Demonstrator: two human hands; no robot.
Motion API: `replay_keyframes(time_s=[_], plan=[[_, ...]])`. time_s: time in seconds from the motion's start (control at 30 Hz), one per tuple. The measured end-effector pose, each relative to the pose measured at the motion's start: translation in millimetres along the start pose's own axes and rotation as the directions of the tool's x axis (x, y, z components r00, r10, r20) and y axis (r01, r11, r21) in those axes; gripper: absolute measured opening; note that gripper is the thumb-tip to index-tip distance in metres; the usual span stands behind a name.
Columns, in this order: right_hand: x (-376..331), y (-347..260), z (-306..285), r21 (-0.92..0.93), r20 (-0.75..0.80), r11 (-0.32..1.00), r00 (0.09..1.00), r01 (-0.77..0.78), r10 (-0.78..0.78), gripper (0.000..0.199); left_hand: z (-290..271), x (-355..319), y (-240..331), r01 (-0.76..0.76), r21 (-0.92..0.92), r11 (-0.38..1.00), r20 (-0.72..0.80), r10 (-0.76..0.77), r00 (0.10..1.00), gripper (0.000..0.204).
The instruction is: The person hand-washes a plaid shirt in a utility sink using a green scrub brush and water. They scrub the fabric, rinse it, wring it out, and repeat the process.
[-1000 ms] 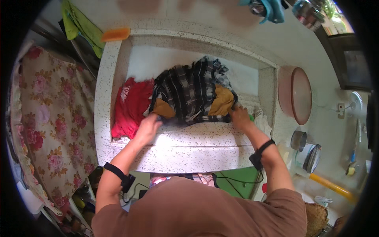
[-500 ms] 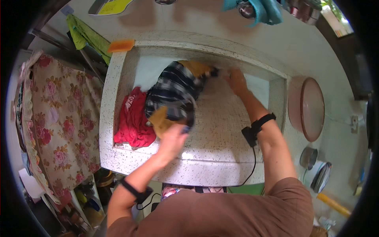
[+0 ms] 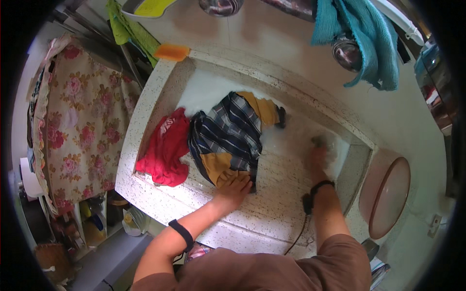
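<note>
A plaid shirt (image 3: 228,128) in navy, white and grey, with mustard-yellow parts, lies spread in a speckled stone washing trough (image 3: 127,160). On its near mustard part my left hand (image 3: 234,188) lies flat, fingers stretched over the cloth. My right hand (image 3: 318,160) is apart from the shirt, low in the right side of the trough. Motion smears its fingers, and a dark blur shows at their tips, so I cannot make out whether it holds anything. A crumpled red garment (image 3: 167,150) lies left of the shirt.
An orange sponge (image 3: 172,52) sits on the trough's far left corner. Outside the right rim leans a pinkish round basin (image 3: 390,198). A teal cloth (image 3: 381,48) hangs at the upper right, and a floral curtain (image 3: 82,131) hangs at the left.
My right hand has left the shirt's far end and come nearer, toward the trough's right side. My left hand has settled on the near mustard cloth. The view has turned.
</note>
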State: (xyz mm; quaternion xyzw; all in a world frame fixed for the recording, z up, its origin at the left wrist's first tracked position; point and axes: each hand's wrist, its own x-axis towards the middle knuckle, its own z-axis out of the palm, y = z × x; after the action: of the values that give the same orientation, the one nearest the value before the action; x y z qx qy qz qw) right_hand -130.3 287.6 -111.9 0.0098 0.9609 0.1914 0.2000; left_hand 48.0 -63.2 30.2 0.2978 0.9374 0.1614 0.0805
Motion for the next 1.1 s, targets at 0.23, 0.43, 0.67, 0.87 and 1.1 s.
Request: replay_keyframes(time_s=[0.23,0.43,0.67,0.87,1.1], plan=[[-81.7,-127.7,-36.1,0.638,-0.411,0.37,0.706,0.675,-0.577,0.05,-6.3,0.7,18.1,0.124,-0.053,0.991,-0.044,-0.127,0.991,0.045],[-196.5,-124.9,-83.6,0.597,-0.555,0.238,0.608,0.766,-0.568,0.054,-27.1,-23.4,25.8,0.219,-0.142,0.965,0.417,-0.143,0.898,0.055],[-95.9,-168.7,-147.2,0.575,-0.425,0.571,0.811,0.585,-0.403,0.048,-25.0,-32.7,27.3,0.213,-0.219,0.952,0.206,-0.168,0.964,0.074],[-209.0,-131.1,-160.9,0.661,-0.437,0.275,0.656,0.698,-0.615,0.041,-37.8,-31.5,18.7,0.223,-0.203,0.954,0.425,-0.119,0.897,0.074],[-87.7,-165.3,-98.6,0.644,-0.342,0.632,0.901,0.431,-0.265,0.046,-26.7,-34.7,19.2,0.208,-0.28,0.937,0.237,-0.143,0.961,0.076]])
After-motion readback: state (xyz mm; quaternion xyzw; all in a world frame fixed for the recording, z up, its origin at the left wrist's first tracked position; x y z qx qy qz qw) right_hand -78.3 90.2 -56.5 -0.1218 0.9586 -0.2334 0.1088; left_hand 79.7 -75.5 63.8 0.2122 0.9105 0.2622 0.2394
